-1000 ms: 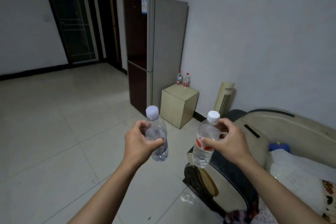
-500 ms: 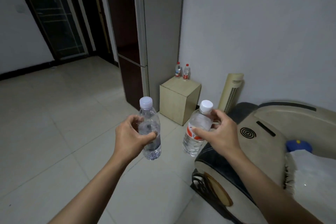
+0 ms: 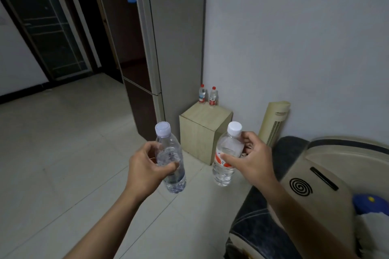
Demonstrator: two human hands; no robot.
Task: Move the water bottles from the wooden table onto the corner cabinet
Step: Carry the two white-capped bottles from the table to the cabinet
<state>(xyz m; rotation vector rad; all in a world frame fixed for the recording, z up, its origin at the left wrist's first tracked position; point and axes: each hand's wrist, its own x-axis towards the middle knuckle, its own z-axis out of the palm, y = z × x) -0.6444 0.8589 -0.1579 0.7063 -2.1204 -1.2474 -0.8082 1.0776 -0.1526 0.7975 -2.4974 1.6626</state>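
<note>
Now your left hand wraps a clear water bottle mid-body, your right hand grips the red-labelled bottle below its cap; ahead, the corner cabinet carries two bottles.

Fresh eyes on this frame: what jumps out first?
Two clear water bottles held up mid-frame: the left hand grips a white-capped bottle, the right hand a red-labelled bottle. Behind them, a small wooden cabinet sits in the corner beside a tall fridge, with two red-capped bottles standing at its back edge.
</note>
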